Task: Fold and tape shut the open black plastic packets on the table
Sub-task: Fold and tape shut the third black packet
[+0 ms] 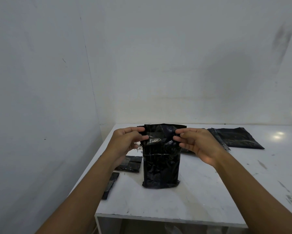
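- A black plastic packet (161, 159) stands upright near the middle of the white desk (200, 191), its bottom edge resting on the surface and its glossy, creased front facing the camera.
- The left hand (126, 142) pinches the packet's upper left edge between thumb and fingertips, just below the top.
- The right hand (197, 142) pinches the upper right edge in the same way, thumb in front and fingers curled at the side.
- The top of the packet is stretched flat between the two hands, and a horizontal crease crosses the front about a third of the way down.
- A small folded black packet (130, 164) lies flat near the desk's left edge, just beside the held one and partly hidden under the left wrist.
- A narrow black strip-like piece (110, 184) lies at the left edge, closer to the front; what it is cannot be told.
- A flat black bag (234, 137) lies toward the far right corner of the desk, well apart from the held packet.
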